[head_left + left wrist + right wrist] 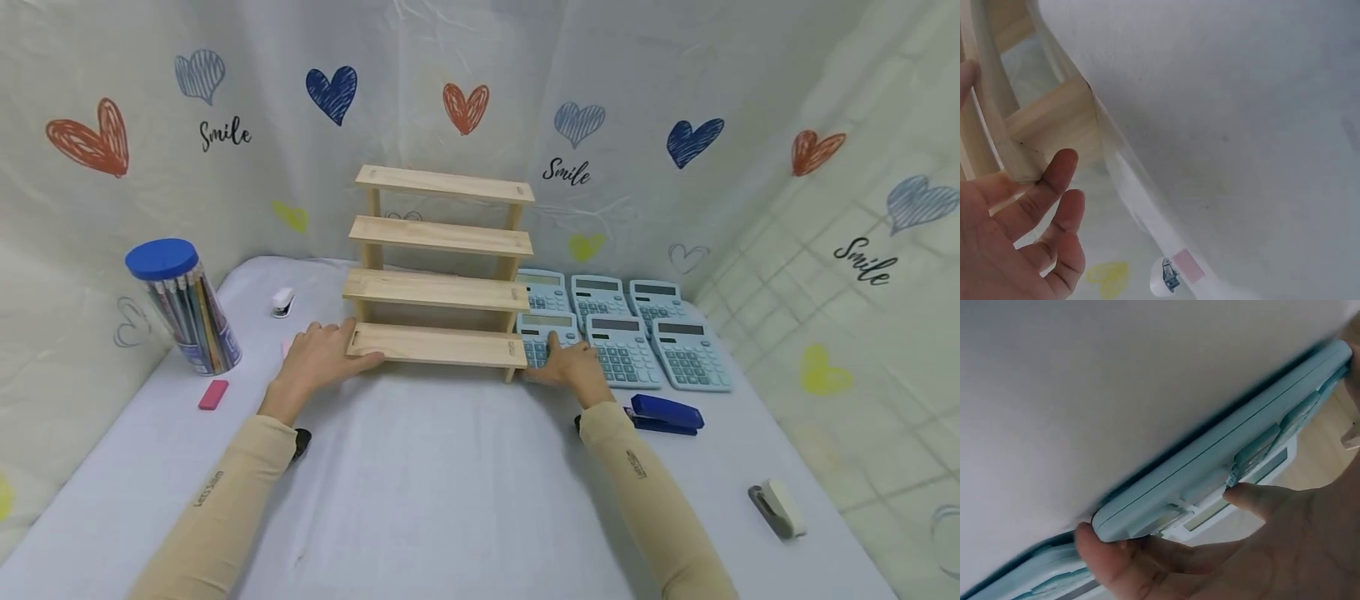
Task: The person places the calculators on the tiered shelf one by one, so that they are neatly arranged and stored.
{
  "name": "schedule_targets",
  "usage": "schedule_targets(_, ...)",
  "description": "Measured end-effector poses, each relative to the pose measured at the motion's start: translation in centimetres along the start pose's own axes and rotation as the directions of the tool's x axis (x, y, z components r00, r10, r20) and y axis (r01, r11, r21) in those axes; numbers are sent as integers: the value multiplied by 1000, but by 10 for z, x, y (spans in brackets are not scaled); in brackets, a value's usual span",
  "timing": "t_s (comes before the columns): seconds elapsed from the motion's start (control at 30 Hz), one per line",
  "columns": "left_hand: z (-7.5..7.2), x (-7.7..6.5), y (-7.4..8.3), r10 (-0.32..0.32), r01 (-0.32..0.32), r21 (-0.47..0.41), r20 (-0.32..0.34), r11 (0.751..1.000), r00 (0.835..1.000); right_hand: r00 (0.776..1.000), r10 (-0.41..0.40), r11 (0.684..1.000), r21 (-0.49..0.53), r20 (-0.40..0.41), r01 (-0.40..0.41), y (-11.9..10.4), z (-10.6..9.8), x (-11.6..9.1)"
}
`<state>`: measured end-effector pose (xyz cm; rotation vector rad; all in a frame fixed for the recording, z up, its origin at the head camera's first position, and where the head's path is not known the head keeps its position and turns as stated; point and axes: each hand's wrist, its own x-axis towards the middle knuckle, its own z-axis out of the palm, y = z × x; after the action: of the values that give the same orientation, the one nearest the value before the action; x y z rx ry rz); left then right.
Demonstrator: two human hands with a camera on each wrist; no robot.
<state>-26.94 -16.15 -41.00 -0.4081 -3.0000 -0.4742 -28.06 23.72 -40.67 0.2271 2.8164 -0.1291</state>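
Note:
A four-tier wooden display stand (435, 289) stands at the back middle of the table. My left hand (318, 354) grips the left end of its lowest board, thumb along the front. The left wrist view shows the fingers (1063, 172) against the board's end, the other fingers loosely bent. Just right of the stand, my right hand (573, 367) holds a light-blue calculator (543, 327) across its width. Seen from the right wrist, one finger lies over the keys of this calculator (1210, 469) while others sit at its sides.
More light-blue calculators (692, 357) lie in two rows at the right. A blue stapler (666, 414) and a white-and-grey stapler (777, 508) lie nearer. On the left are a blue-lidded jar of pencils (187, 308), a pink eraser (213, 395) and a small white stapler (282, 302).

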Motion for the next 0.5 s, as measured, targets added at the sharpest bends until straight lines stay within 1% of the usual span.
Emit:
schedule_targets(0.13, 1, 0, -1, -11, 13, -50, 35, 999, 999, 999, -32, 998, 58, 24, 30, 8, -5, -9)
schedule_targets(0.27, 1, 0, -2, -20, 26, -86, 69, 996, 997, 997, -65, 991, 119, 48, 59, 20, -18, -16)
schedule_targets(0.4, 0, 2, -2, -13, 23, -128, 77, 992, 997, 994, -104, 980, 172, 12, 101, 31, -35, -23)
schedule_targets(0.5, 0, 3, -1, 6, 6, -170, 71, 985, 997, 991, -132, 974, 179, -38, 136, 34, -50, -27)
